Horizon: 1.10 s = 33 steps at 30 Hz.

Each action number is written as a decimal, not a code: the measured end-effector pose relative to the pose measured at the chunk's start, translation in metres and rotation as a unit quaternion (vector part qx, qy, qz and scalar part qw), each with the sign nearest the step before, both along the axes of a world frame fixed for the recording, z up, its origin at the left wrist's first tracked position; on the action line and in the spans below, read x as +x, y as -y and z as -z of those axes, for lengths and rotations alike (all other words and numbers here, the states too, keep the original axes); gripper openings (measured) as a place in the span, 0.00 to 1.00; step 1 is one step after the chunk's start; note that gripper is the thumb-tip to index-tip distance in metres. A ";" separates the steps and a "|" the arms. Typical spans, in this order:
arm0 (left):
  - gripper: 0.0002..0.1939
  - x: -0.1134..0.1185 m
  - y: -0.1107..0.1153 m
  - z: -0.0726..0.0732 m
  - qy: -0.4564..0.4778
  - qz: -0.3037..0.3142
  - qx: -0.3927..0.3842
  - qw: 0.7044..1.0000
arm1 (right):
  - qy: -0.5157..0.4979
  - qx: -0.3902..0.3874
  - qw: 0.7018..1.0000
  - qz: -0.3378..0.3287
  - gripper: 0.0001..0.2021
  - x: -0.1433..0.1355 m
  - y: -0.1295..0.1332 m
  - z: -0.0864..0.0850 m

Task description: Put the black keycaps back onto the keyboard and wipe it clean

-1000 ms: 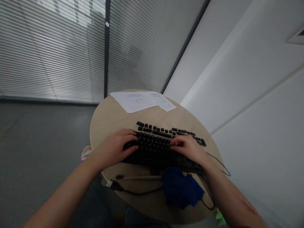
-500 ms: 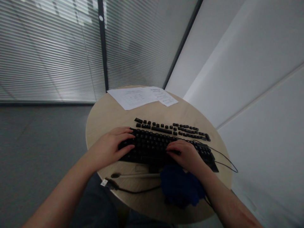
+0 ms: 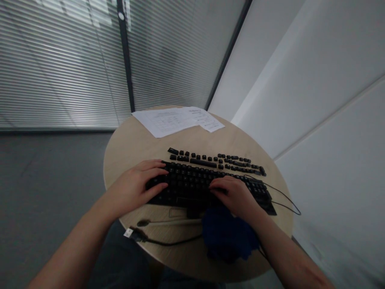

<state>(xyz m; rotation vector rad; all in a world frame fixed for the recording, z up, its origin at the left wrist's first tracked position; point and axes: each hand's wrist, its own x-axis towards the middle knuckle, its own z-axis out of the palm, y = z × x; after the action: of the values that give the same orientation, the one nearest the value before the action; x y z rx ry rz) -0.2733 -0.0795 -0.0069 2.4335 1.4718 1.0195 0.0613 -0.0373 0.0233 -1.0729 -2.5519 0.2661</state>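
A black keyboard [image 3: 186, 182] lies across the round table, with part of its key area bare of keycaps near the front. My left hand [image 3: 140, 180] holds the keyboard's left end, thumb and fingers apart over its edge. Over the right-middle of the keyboard is my right hand [image 3: 233, 194], its thumb and fingertips pinched together at the keys. Whatever sits between those fingertips is too dark to make out. Loose black keycaps [image 3: 204, 162] stand in rows just behind the keyboard, a long space bar among them.
Beneath my right wrist lies a crumpled blue cloth [image 3: 227, 235]. A thin light-handled tool [image 3: 174, 222] and a cable with a tagged plug [image 3: 135, 234] lie at the front edge. Printed papers [image 3: 171, 121] rest at the back of the table [image 3: 120, 148]. A cable loops off to the right.
The view has shifted slightly, so the table sits a little further left and up. Both hands keep about the same places on the keyboard.
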 end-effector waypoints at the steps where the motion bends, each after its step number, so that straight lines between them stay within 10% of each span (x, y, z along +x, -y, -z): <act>1: 0.20 0.000 0.000 0.000 -0.001 0.001 0.001 1.000 | -0.001 -0.003 1.000 0.001 0.08 0.000 0.000 0.000; 33: 0.19 -0.001 -0.003 0.001 0.004 -0.003 0.001 1.000 | 0.002 -0.047 0.998 0.029 0.06 -0.003 0.005 -0.011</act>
<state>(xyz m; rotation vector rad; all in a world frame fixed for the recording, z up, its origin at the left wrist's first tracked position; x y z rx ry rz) -0.2741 -0.0768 -0.0078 2.4245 1.4760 1.0307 0.0584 -0.0426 0.0342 -1.1810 -2.5292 0.3718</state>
